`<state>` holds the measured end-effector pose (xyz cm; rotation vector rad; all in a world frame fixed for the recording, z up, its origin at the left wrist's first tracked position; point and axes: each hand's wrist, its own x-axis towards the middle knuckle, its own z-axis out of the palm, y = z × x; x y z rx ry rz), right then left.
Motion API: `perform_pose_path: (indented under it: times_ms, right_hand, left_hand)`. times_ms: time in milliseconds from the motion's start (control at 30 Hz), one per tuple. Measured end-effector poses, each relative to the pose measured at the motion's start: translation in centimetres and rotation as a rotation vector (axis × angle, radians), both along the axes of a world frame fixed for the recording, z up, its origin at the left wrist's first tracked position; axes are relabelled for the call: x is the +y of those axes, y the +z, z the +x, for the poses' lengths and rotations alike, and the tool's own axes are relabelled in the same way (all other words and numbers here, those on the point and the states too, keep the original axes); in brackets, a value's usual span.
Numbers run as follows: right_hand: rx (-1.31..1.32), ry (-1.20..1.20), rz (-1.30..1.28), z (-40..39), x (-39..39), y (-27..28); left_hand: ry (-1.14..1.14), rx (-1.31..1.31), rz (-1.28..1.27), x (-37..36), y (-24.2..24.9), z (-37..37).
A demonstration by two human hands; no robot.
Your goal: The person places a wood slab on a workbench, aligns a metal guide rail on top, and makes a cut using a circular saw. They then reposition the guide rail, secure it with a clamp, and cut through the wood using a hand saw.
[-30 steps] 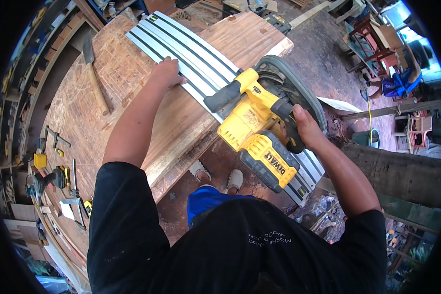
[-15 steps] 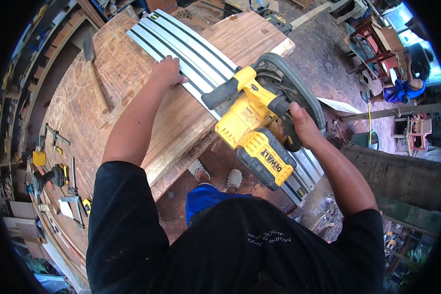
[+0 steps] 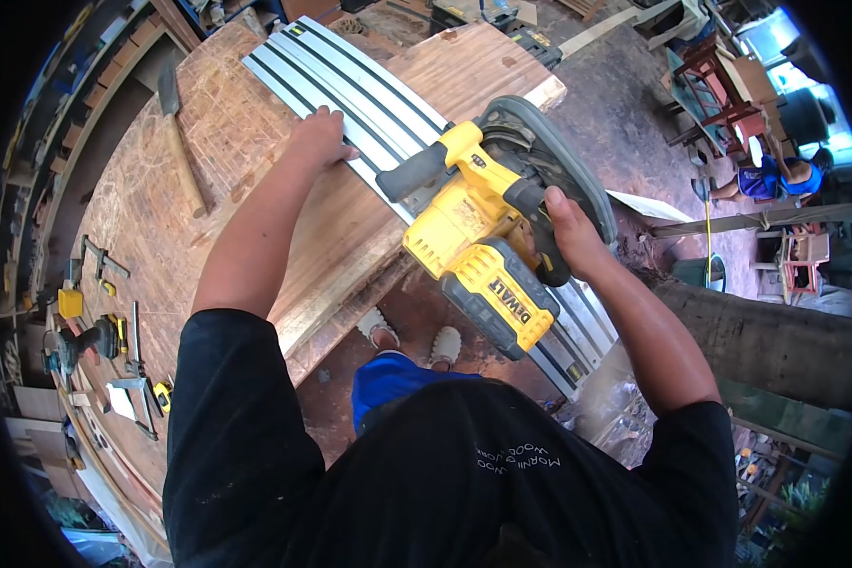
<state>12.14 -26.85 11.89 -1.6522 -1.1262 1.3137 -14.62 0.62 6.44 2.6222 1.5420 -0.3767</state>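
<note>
A yellow and black DeWalt saw sits on a long silver guide rail with black strips. My right hand is wrapped round the saw's rear black handle, thumb on top. The rail crosses a thick wooden slab and sticks out past its edge on the near right. My left hand rests on the rail's near edge, left of the saw, fingers on the metal and thumb apart. The saw's blade is hidden from view.
A wooden-handled chisel lies on the worktable. Clamps, a cordless tool and a yellow tape measure are at the left. Another person sits at the far right. A beam runs along the right.
The saw and my right hand have shifted slightly left in view, and the whole scene has drifted a little the same way. My left hand stays on the rail.
</note>
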Motion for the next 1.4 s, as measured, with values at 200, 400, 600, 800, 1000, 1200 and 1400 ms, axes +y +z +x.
perform_pose_path:
  times_ms: [200,400,600,800,1000,1200,1400]
  right_hand:
    - [0.034,0.001,0.012,0.0,0.4,-0.3]
    - [0.056,-0.001,0.024,-0.3,1.0,-0.3]
    - [0.053,-0.021,0.029,-0.6,1.5,0.1]
    - [0.046,-0.011,0.028,-0.9,2.2,-0.1]
    - [0.061,-0.049,0.039,-0.9,2.0,0.0]
    - [0.030,-0.041,0.047,-0.8,2.0,0.1]
    - [0.003,-0.028,0.053,-0.8,2.4,-0.3]
  left_hand:
    - [0.000,-0.015,0.004,0.0,-0.2,0.0]
    - [-0.001,-0.041,-0.009,0.2,-0.5,-0.1]
    - [-0.016,-0.035,-0.006,-0.1,0.2,-0.1]
    - [-0.060,-0.051,0.030,0.9,-0.9,-0.8]
    - [-0.108,-0.136,0.028,0.9,-1.1,-1.2]
    - [-0.120,-0.191,0.059,0.4,-1.4,-1.2]
    - [-0.119,-0.201,0.050,0.3,-1.2,-1.2]
